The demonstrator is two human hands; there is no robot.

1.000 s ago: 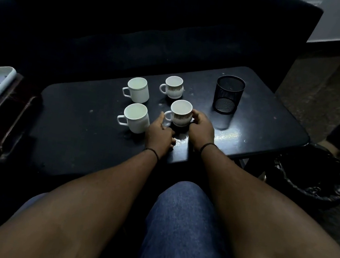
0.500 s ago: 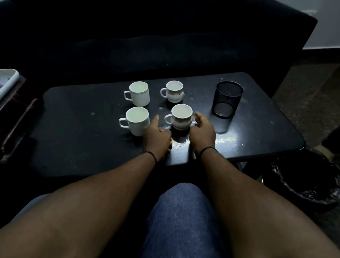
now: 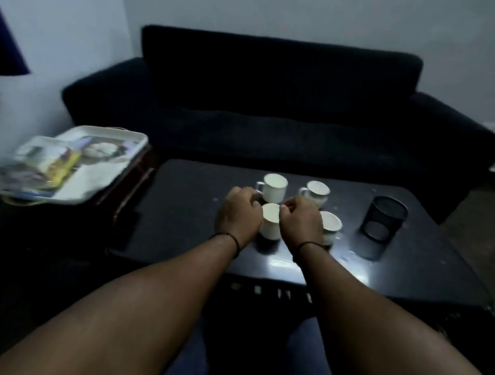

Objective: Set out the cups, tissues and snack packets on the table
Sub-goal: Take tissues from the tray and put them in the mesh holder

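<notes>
Four white cups stand on the black low table (image 3: 181, 216). Two are at the back: a plain cup (image 3: 274, 187) and a patterned cup (image 3: 315, 192). In front, a plain cup (image 3: 270, 225) sits between my hands. My left hand (image 3: 238, 215) is curled against its left side and hides the handle. My right hand (image 3: 300, 224) is curled against its right side, fingertips at the rim. The second patterned cup (image 3: 332, 225) peeks out behind my right hand. A white tray (image 3: 102, 180) at the left holds snack packets (image 3: 45, 164), blurred.
A black mesh holder (image 3: 384, 219) stands at the table's right. The tray rests on a wooden side table (image 3: 136, 180) left of the table. A dark sofa (image 3: 279, 114) runs behind it. My knees are under the near edge.
My hands have left the front patterned cup and moved left to flank the front plain cup. The view has tilted up and left, bringing the tray and sofa into sight.
</notes>
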